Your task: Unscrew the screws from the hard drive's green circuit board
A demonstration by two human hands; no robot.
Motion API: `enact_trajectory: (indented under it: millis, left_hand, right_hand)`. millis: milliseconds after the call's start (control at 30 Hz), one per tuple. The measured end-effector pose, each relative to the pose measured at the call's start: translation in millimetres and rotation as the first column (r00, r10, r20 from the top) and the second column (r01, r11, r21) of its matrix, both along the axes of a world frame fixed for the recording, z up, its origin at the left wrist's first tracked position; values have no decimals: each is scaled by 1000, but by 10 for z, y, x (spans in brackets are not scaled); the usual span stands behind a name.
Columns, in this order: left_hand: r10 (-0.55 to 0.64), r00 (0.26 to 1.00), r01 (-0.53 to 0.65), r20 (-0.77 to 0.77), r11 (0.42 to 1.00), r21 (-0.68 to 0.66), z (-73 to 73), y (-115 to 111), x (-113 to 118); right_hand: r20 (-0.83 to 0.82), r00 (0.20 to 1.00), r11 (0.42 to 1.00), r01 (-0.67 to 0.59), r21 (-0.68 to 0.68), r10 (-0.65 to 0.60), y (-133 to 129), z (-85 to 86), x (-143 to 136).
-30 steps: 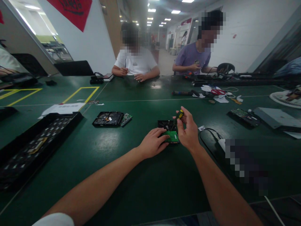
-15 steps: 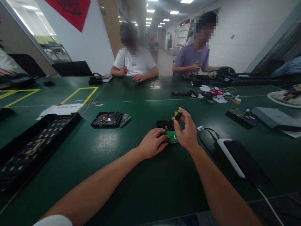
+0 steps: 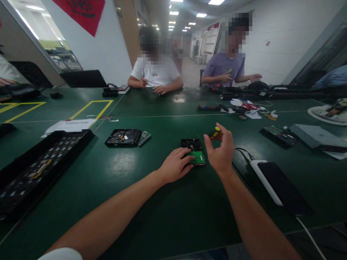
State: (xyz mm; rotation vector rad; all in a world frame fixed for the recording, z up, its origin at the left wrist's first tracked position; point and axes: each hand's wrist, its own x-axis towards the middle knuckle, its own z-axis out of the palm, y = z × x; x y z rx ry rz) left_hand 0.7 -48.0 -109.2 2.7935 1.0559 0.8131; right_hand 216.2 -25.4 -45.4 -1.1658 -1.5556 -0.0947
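Note:
A hard drive lies on the green table with its green circuit board facing up. My left hand holds it from the left, thumb along the near edge and fingers over the board side. To the right of the drive, my right hand is raised and closed on a screwdriver with a black and yellow handle. Its tip is hidden or too blurred to see. A few tiny light specks, perhaps screws, lie just beyond the drive.
Left of my hands are another hard drive, a loose circuit board and a long black tray. A phone, a white power bank, a third drive and a grey box lie right. Two people sit opposite.
My right hand has moved right, away from the drive, and the screwdriver has tilted over with it. My left hand stays on the drive. The person in purple has lifted a hand off a black object.

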Motion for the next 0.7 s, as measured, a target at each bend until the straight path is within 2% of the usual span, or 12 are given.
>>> enact_trajectory:
  millis: [67,133,200,267,367,500,600,700]
  left_hand:
    - [1,1000,-1,-7,1000,-6,14,-4,-1]
    - [2,1000,-2,-15,1000,-14,28,-7,-3]
    - [2,1000,-2,-21,1000,-24,37,-8,-6]
    - [3,1000,-3,-25,999,-34,40,-8,-8]
    - [6,999,-7,-32,999,-48,32,-8,-12]
    - [11,999,-13,-43,999,-52,25,-15,-16]
    - [8,999,-10,-36,999,-48,35,-22,-17]
    - [8,999,-9,-31,999,-46,44,-25,-14]
  right_hand:
    - [21,993,991,115,-66,-114,3,82,127]
    - [50,972,951,233,-204,-228,-36,170,323]
    - [14,926,872,361,-329,-378,-144,251,540]
    - [18,864,770,459,-443,-504,-315,309,723]
    - [83,818,663,516,-542,-569,-587,330,882]
    - [115,803,582,513,-631,-584,-770,235,971]
    - [91,803,582,500,-641,-589,-795,173,989]
    - [11,801,653,495,-573,-599,-799,214,894]
